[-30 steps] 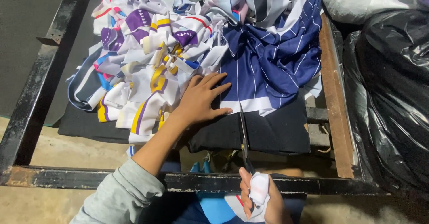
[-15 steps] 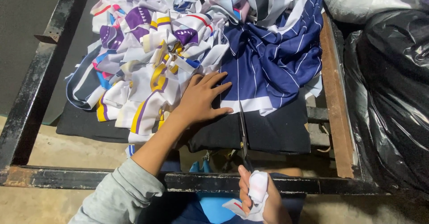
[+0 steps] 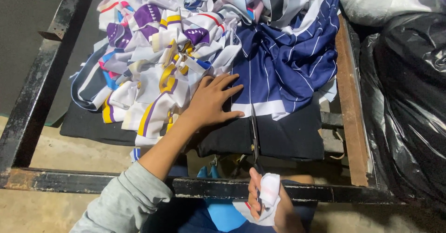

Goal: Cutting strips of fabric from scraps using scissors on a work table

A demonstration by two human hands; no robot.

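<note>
Barely shifted since before, left hand [image 3: 211, 104] lies flat on smooth navy striped cloth [image 3: 283, 61]; cloth-wrapped right hand [image 3: 269, 204] grips slim scissors [image 3: 254, 137] at the rusty frame's [image 3: 42, 75] lower edge.

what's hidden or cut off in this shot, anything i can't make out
Head view only:
- Scissor handles: hidden inside the right hand and its white cloth wrap; only the dark blades show.
- Black fabric sheet: its far part is buried under the navy pinstriped cloth.
- Pile of white, purple and yellow fabric scraps: cut off at the top edge.
- Left hand: its palm is pressed flat on the fabric, unseen.
</note>
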